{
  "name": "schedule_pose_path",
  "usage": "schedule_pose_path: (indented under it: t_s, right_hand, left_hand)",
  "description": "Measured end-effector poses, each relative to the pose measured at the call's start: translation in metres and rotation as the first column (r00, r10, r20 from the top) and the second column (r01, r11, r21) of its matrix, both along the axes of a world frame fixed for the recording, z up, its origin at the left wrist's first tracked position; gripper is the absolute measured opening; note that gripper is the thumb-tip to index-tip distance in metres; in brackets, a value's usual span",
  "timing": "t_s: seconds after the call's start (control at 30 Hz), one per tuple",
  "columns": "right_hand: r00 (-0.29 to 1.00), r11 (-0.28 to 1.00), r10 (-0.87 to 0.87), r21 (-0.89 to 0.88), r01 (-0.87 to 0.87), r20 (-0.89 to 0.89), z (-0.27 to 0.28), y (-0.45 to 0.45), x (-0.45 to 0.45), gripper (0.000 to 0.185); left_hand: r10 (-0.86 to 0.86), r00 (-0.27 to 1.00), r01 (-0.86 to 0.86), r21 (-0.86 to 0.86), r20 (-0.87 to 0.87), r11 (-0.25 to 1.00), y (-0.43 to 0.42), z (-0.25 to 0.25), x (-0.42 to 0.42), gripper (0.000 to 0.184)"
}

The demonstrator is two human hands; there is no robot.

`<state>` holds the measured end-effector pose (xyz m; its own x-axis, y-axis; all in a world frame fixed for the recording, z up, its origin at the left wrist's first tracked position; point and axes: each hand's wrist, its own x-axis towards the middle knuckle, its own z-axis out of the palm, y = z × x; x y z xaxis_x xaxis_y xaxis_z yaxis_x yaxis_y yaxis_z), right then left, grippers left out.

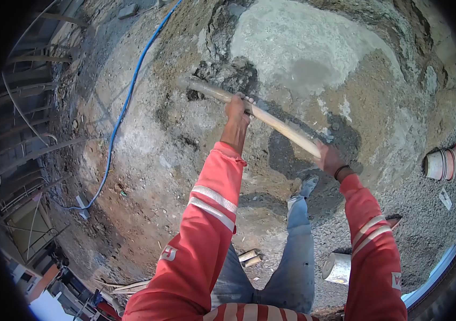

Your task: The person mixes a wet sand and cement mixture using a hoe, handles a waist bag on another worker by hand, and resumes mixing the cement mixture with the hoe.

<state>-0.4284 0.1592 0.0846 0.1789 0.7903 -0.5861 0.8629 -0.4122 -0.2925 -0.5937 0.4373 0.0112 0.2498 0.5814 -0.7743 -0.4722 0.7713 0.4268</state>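
A long wooden tool handle (284,128) slants across the view ahead of me, its far end to the upper left. My left hand (236,108) wraps around its middle, and my right hand (331,159) grips the end nearer my body. Against a clumpy dark wet heap (228,75) rests the grey, dirt-coated far end; the tool's head cannot be made out there. Beyond the handle spreads a pale grey powdery patch (292,37) with a damp spot at its lower edge.
A blue hose (126,104) curves over the ground on the left. Stacked buckets (446,162) lie tipped on gravel (426,224) at right. A whitish bucket (337,267) is near my legs, with short wooden pieces (250,258) between them. Poles (30,59) line the left edge.
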Motion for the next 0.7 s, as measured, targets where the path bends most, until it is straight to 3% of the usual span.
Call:
schedule_pose_path:
  t_s: [0.03, 0.1, 0.17, 0.2, 0.23, 0.27, 0.33, 0.37, 0.43, 0.47, 0.53, 0.57, 0.6, 0.67, 0.7]
  right_hand:
    - [1.0, 1.0, 0.005, 0.003, -0.005, -0.004, -0.016, 0.0, -0.01, 0.062]
    - [0.991, 0.993, -0.111, 0.022, 0.113, -0.08, -0.034, 0.009, -0.056, 0.062]
    - [0.959, 0.986, -0.15, 0.027, 0.162, -0.24, -0.033, 0.039, -0.114, 0.063]
    - [0.934, 0.974, -0.163, 0.1, 0.204, -0.317, -0.047, 0.054, -0.146, 0.064]
    - [0.912, 0.963, -0.187, 0.116, 0.244, -0.365, -0.026, 0.083, -0.173, 0.063]
    - [0.913, 0.923, -0.137, 0.285, 0.259, -0.385, -0.042, 0.102, -0.205, 0.06]
    - [0.826, 0.918, -0.245, 0.152, 0.366, -0.508, -0.034, 0.174, -0.255, 0.056]
    - [0.825, 0.904, -0.304, 0.13, 0.408, -0.477, -0.046, 0.21, -0.282, 0.052]
    - [0.787, 0.877, -0.392, 0.066, 0.477, -0.477, -0.057, 0.277, -0.319, 0.045]
    - [0.753, 0.865, -0.424, 0.023, 0.502, -0.504, -0.054, 0.301, -0.325, 0.041]
    - [0.707, 0.834, -0.493, -0.045, 0.55, -0.507, -0.082, 0.317, -0.351, 0.038]
    - [0.665, 0.798, -0.553, -0.09, 0.595, -0.502, -0.09, 0.32, -0.364, 0.035]
    - [0.71, 0.825, -0.545, -0.135, 0.548, -0.446, -0.098, 0.313, -0.375, 0.036]
    - [0.684, 0.788, -0.605, -0.18, 0.589, -0.407, -0.093, 0.284, -0.384, 0.036]
    - [0.665, 0.774, -0.627, -0.224, 0.593, -0.405, -0.087, 0.267, -0.39, 0.037]
  left_hand:
    - [0.005, 1.0, -0.005, 0.003, -0.004, 1.0, 0.004, 0.002, -0.003, 0.009]
    - [-0.007, 0.959, 0.029, 0.075, -0.282, 0.997, 0.018, 0.043, -0.021, 0.012]
    - [-0.021, 0.933, 0.076, 0.137, -0.36, 0.988, 0.054, 0.06, -0.057, 0.013]
    - [-0.037, 0.907, 0.128, 0.191, -0.419, 0.973, 0.076, 0.068, -0.078, 0.014]
    - [-0.026, 0.902, 0.147, 0.251, -0.431, 0.957, 0.101, 0.073, -0.099, 0.013]
    - [-0.019, 0.898, 0.17, 0.306, -0.439, 0.937, 0.127, 0.075, -0.117, 0.013]
    - [0.019, 0.896, 0.22, 0.48, -0.443, 0.849, 0.171, 0.065, -0.151, 0.015]
    - [0.022, 0.892, 0.218, 0.471, -0.452, 0.855, 0.18, 0.052, -0.163, 0.015]
    - [-0.007, 0.664, 0.496, 0.434, -0.748, 0.752, 0.188, 0.021, -0.187, 0.02]
    - [-0.019, 0.655, 0.501, 0.415, -0.755, 0.76, 0.19, -0.008, -0.199, 0.02]
    - [-0.08, 0.339, 0.773, 0.229, -0.937, 0.591, 0.189, -0.069, -0.227, 0.018]
    - [-0.209, 0.202, 0.846, 0.063, -0.957, 0.53, 0.186, -0.083, -0.234, 0.016]
    - [-0.325, 0.061, 0.888, -0.097, -0.944, 0.449, 0.181, -0.101, -0.241, 0.016]
    - [-0.296, 0.117, 0.968, 0.042, -0.948, 0.249, 0.153, -0.139, -0.263, 0.02]
    - [-0.241, 0.035, 0.98, -0.013, -0.97, 0.196, 0.138, -0.145, -0.268, 0.023]
